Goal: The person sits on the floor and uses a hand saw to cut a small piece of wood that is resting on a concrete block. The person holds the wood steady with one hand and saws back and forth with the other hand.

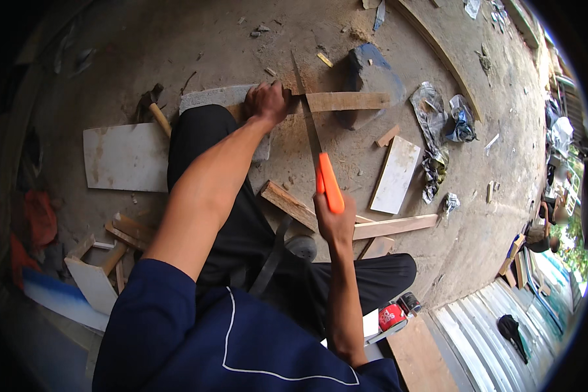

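Observation:
My right hand [336, 219] is wrapped round the orange handle of a handsaw [312, 127]. The saw's long thin blade points away from me and crosses a narrow wooden strip [349, 101]. Left of the blade, my left hand [266, 103] is closed on the strip's end, pressing it over a pale grey block [215, 97]. To the right, the strip reaches across a worn block with blue paint [375, 68]. Sawdust lies on the floor round the cut. My left fingers are partly hidden from above.
A hammer [155, 108] and a white board [124, 157] lie at my left. Wood offcuts [291, 206], a white panel [396, 174] and crumpled plastic [431, 124] lie right of my legs. Corrugated metal sheeting [483, 340] is at the lower right. Another person sits at the far right.

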`<state>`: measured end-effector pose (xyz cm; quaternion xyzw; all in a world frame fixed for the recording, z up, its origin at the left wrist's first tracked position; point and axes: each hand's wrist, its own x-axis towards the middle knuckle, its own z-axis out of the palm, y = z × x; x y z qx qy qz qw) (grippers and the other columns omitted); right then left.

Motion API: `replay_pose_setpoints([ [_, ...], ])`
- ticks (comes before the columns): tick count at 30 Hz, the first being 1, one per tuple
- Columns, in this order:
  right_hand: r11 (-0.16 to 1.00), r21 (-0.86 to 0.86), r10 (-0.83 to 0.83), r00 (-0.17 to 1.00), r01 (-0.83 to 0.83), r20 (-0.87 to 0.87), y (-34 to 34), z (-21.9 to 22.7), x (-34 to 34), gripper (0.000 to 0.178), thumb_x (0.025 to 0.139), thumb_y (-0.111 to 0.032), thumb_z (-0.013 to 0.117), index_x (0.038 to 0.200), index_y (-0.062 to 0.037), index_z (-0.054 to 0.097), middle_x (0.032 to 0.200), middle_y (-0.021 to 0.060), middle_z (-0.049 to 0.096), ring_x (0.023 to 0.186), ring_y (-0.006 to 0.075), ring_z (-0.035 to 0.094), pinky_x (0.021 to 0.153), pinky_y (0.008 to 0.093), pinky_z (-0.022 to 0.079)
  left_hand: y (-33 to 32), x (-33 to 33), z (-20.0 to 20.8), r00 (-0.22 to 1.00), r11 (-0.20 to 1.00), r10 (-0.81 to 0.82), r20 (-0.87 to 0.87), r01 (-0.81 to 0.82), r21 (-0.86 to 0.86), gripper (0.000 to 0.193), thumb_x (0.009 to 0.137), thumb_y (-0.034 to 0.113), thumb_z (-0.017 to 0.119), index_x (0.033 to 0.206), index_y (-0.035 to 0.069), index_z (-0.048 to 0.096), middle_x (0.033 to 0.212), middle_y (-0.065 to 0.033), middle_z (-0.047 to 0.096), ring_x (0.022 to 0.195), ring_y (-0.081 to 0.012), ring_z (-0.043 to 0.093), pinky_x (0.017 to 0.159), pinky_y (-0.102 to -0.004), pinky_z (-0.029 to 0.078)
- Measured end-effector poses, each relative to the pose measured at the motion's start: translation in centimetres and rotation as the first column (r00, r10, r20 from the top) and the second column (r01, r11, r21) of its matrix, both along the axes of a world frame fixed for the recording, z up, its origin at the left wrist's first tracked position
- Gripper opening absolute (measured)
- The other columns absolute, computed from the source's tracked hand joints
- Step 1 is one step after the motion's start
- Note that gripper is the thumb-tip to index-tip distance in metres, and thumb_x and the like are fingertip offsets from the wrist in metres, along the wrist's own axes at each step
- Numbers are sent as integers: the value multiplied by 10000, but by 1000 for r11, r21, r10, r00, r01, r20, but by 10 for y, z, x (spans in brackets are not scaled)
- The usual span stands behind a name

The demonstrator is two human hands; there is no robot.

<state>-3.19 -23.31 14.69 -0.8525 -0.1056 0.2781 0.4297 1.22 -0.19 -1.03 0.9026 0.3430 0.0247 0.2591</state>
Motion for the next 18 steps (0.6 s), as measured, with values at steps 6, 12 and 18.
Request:
replay_pose_setpoints([
  [6, 998, -58, -15, 999, 17, 37, 29, -11, 22, 260, 753, -173, 603, 658, 53, 514, 522, 170, 448, 460, 175, 447, 498, 344, 393, -8, 2, 9, 994, 995, -86, -60, 88, 36, 280, 759, 310, 654, 882, 60, 626, 865, -153, 642, 901, -303, 619, 812, -416, 442],
  [12, 995, 71, -79, 996, 76, 36, 32, -32, 10, 281, 752, -195, 606, 654, 48, 503, 525, 164, 447, 477, 171, 438, 507, 349, 398, -17, -4, 18, 997, 996, -78, -27, 79, 47, 345, 678, 362, 711, 876, 89, 635, 864, -144, 654, 914, -313, 614, 811, -436, 444],
  [18, 997, 70, -24, 993, 16, 116, 27, -31, 11, 266, 742, -200, 607, 673, 43, 523, 557, 203, 484, 479, 257, 458, 534, 375, 417, -12, -4, -5, 989, 992, -111, -96, 116, 51, 360, 678, 336, 727, 934, 101, 633, 914, -114, 649, 978, -276, 580, 882, -422, 367],
])
